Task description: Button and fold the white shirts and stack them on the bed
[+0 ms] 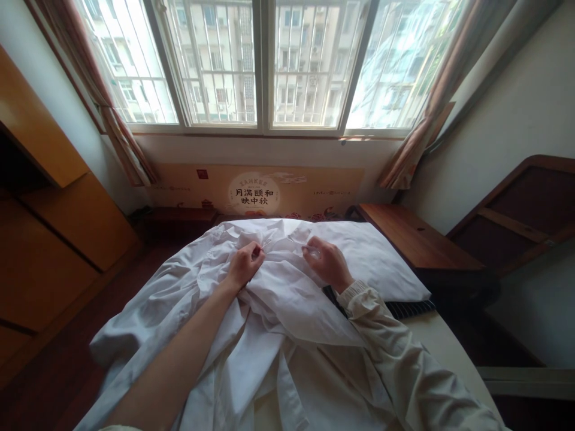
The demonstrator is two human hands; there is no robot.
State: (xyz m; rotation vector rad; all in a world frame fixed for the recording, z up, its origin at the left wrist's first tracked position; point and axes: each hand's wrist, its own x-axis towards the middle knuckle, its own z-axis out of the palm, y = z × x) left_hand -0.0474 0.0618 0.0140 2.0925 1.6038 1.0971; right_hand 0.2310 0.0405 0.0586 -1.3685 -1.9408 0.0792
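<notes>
big rumpled white fabric sheet (pixel 296 299) is draped over a flat cream surface (pixel 449 335). left hand (pixel 246 263) is pinching a bit of it, right hand (pixel 331 261) seems to be pinching too. i'd say partway: far right lies fairly flat, the rest's bunched, so that's left.

The left hand (pixel 247 262) pinches a fold of rumpled white bed linen (pixel 287 299) on a cream mattress (pixel 453 341); the right hand (pixel 331 263) is curled at the same linen, its exact hold unclear. Beyond, a printed banner (pixel 186 178) sits below a barred window (pixel 220 72).
</notes>
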